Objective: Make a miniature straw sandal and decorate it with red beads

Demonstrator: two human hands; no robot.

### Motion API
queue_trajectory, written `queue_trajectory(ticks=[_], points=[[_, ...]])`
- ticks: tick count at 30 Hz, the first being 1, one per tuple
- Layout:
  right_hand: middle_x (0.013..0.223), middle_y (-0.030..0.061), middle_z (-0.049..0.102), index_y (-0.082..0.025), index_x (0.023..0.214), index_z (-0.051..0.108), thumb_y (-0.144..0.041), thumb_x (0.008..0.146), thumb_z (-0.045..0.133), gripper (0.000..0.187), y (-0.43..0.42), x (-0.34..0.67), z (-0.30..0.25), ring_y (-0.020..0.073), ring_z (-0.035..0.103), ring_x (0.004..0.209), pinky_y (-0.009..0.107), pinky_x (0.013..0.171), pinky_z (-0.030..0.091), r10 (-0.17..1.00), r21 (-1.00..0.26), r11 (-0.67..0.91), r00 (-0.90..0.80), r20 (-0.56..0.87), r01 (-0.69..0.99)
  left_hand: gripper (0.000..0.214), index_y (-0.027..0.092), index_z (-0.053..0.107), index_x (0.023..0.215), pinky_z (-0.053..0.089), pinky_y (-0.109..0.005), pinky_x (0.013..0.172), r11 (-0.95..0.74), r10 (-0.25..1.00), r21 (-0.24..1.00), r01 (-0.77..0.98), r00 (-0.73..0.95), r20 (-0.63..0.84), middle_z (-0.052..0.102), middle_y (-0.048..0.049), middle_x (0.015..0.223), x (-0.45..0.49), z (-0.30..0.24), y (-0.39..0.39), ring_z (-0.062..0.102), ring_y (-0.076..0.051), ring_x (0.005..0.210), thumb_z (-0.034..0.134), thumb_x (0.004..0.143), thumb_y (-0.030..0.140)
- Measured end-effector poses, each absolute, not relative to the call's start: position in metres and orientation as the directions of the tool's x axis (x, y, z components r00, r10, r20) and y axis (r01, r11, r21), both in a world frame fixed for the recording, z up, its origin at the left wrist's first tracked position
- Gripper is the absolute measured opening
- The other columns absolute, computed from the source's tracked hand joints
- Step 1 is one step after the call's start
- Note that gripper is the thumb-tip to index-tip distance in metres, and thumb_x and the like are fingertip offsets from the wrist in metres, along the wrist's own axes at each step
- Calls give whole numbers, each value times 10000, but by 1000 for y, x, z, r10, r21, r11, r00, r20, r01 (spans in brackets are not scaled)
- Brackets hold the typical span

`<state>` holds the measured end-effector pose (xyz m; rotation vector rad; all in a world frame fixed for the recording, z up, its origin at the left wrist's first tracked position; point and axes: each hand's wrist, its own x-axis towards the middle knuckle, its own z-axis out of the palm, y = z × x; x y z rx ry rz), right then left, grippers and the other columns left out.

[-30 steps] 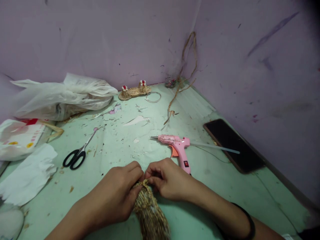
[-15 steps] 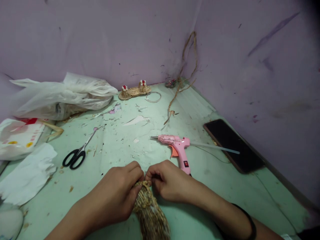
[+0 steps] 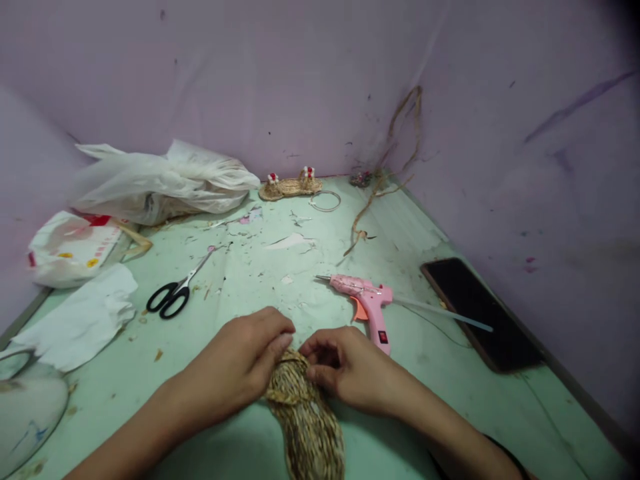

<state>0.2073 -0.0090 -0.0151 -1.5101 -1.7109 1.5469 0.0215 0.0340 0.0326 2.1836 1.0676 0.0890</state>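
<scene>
Both hands have slid off the very tip they were pinching a moment ago and the head has dipped, so more of the woven straw sole now shows between the wrists at the near edge of the table. Left hand wraps over the far left end of the sole, fingers bent down onto the weave, thumb hidden underneath. Right hand is curled at the far right rim, fingertips nipping the straw there. The sole lies flat on the table, pointing away, and a narrow straw band crosses it just near of the fingers. Judging by that, the sole itself looks fully woven and the band is in place across it; whether its ends are fixed I cannot tell, since the hands cover them. No red-and-white trim shows on it, unlike the small finished sandal lying far off by the wall, so the decoration looks like what is left. Pink glue gun lies untouched just far and right of the right hand, nozzle to the left, with a dark phone further right. Black scissors lie far left of the left hand, white tissue beyond them to the left, and loose twine trails down the far corner.
</scene>
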Motion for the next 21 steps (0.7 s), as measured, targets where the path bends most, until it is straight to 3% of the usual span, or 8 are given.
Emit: queue_trajectory(ticks=[4,9,15,21], points=[[770,46,665,-172,846,691,-199,696,655,157,-11,203,-15,149,573,638,265,577,434,930,-839,-102,-249,-271,534,251,182,597,871,405,-283,666,-220,869,620,753,441,-227,620,-24,780,-1,30,26,551,-170,720,388,866,320],[773,63,672,-171,862,709,-209,701,665,171,-12,198,-14,162,582,643,291,595,442,953,-789,-1,-239,-188,615,229,180,614,798,383,-253,581,2,872,677,736,330,-361,586,3,653,-16,17,-2,511,-151,618,438,800,327],[628,39,683,-167,725,692,-198,731,579,118,-12,194,-24,155,583,562,266,516,408,951,-764,-9,-230,-206,645,152,176,651,757,351,-241,566,47,896,669,742,265,-357,579,11,649,-9,12,-22,484,-138,616,535,703,256],[678,43,692,-166,760,671,-194,749,546,128,-14,194,-23,158,600,595,256,529,417,958,-765,11,-227,-177,644,153,145,630,750,312,-229,515,134,915,827,546,252,-315,502,33,576,-2,15,-25,408,-105,543,547,683,255]])
